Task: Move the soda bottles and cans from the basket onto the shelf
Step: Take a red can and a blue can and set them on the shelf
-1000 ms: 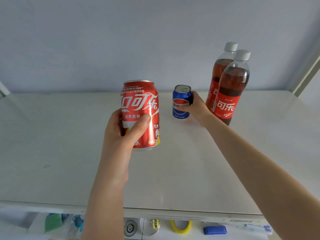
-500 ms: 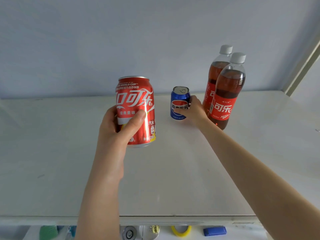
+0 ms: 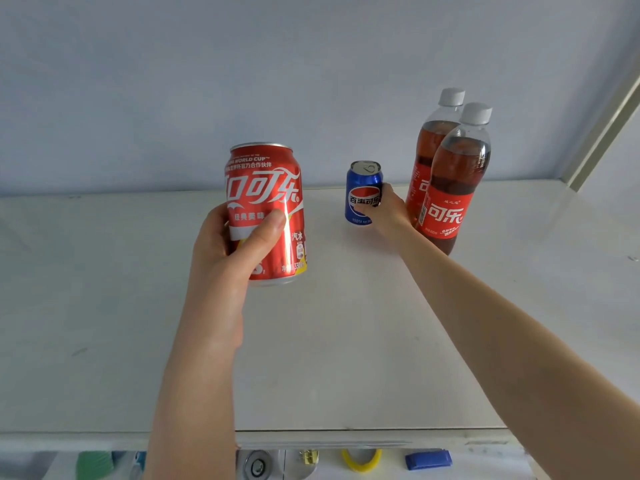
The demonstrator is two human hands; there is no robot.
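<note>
left hand (image 3: pixel 225 258): fingers (image 3: pixel 266 230) curled round the red can (image 3: pixel 266 202), held upright.
right hand (image 3: pixel 386 213): fingers (image 3: pixel 363 211) pinching the blue can (image 3: pixel 362 183), which stands on the shelf (image 3: pixel 104 306).
edges: two bottles (image 3: pixel 453 188) just right of the blue can, wall (image 3: pixel 173 81) behind.
room: shelf surface open left of the red can.
change: both grips unchanged.

A single head-worn camera looks forward and slightly down across the white shelf (image 3: pixel 104 306) from just above its front edge, close in, facing the pale wall (image 3: pixel 207 81) behind the shelf.
</note>
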